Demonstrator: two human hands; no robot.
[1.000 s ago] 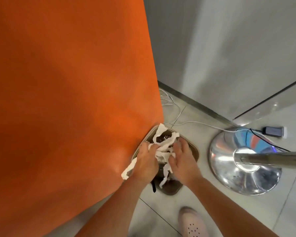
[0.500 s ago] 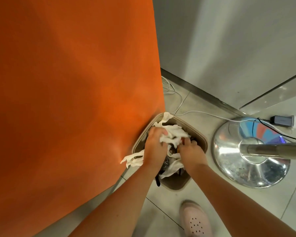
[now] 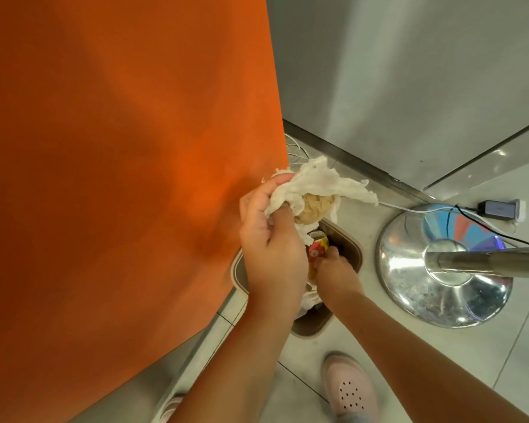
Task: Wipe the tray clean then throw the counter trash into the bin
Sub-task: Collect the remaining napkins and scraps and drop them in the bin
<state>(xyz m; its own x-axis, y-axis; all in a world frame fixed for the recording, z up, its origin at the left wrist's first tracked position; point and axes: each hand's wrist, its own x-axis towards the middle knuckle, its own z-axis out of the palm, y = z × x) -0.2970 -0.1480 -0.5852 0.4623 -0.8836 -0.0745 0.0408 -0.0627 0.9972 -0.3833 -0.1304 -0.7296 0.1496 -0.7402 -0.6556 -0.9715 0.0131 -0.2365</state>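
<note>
Grey tiled floor (image 3: 440,364) beside a large orange panel (image 3: 119,178) (prob. the desk; top or side cannot be told).

L. hand (image 3: 269,245): fingers curled tight round a crumpled white tissue wad (image 3: 315,183) that encloses a beige-brown lump (image 3: 313,207), held above the far edge of the brown rounded-square bin (image 3: 313,329).

R. hand (image 3: 333,270): fingers point down into the bin at a red-and-yellow wrapper (image 3: 316,250). Tips are hidden, so grip vs. push cannot be told.

Change vs. 0.5 s earlier: the tissue then lay pressed in the bin mouth under both hands. Now the L. hand has lifted it clear, exposing the wrapper.

Inference: trash has reached the bin, but the wad is not yet released. The lift prob. lets the R. hand rearrange the contents, after which the wad must go back in.

Tray not in view, so the wiping step cannot be checked.

Surrounds: polished steel stand base (image 3: 440,294) right of the bin, white cable (image 3: 391,204) near the wall foot, pale pink perforated shoe (image 3: 348,389) nearest the camera.
</note>
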